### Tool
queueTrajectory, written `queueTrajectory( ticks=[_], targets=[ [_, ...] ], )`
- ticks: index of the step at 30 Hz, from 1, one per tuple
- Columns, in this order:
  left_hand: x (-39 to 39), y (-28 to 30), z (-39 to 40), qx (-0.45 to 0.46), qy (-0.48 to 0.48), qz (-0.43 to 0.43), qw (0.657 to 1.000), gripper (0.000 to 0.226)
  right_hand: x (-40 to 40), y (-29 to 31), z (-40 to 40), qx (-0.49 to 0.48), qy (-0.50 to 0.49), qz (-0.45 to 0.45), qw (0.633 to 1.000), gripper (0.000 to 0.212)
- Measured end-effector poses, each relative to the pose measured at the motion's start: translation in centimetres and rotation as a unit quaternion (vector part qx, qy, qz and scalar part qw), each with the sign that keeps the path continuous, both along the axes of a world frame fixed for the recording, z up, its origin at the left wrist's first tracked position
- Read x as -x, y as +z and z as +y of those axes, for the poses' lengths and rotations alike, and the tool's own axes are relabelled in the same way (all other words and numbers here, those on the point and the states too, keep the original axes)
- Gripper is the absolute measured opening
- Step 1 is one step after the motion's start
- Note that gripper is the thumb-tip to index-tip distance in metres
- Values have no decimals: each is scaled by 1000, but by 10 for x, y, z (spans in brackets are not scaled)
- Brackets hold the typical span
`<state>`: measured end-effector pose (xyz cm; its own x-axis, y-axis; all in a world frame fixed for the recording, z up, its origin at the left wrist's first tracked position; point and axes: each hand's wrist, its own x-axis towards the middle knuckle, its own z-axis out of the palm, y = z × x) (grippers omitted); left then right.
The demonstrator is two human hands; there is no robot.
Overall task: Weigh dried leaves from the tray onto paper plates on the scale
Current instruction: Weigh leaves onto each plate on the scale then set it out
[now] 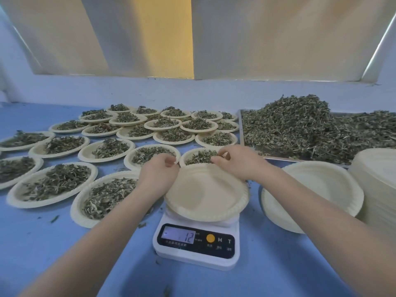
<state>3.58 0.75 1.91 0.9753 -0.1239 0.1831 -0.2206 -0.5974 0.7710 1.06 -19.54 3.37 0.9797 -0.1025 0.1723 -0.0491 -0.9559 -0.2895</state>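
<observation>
Both hands grip the empty paper plate (205, 194) on the scale (196, 243) — left hand (159, 171) and right hand (236, 160) pinching its far rim, one each side.

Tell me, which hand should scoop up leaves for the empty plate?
Probably the right hand. The tray heaped with dried leaves lies on its side, while the left hand is across the empty plate on the scale.

both bare forearms reach from 6 o'clock toward 12. left hand (159, 168) at 11 o'clock and right hand (234, 160) at 1 o'clock lie knuckles up, fingers (222, 154) curled, close together.
</observation>
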Motion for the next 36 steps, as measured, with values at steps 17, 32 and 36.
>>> queueTrajectory(
  ticks=[17,32,36],
  targets=[
    [-2,18,-14,28,-53,-55,997,16,3,2,8,-68,35,-76,994,49],
    [-5,14,-21,33,-89,-59,994,15,43,15,-2,-114,104,122,980,113],
    [-4,15,-19,46,-93,-50,993,16,74,9,-10,-78,139,166,973,139]
  ],
)
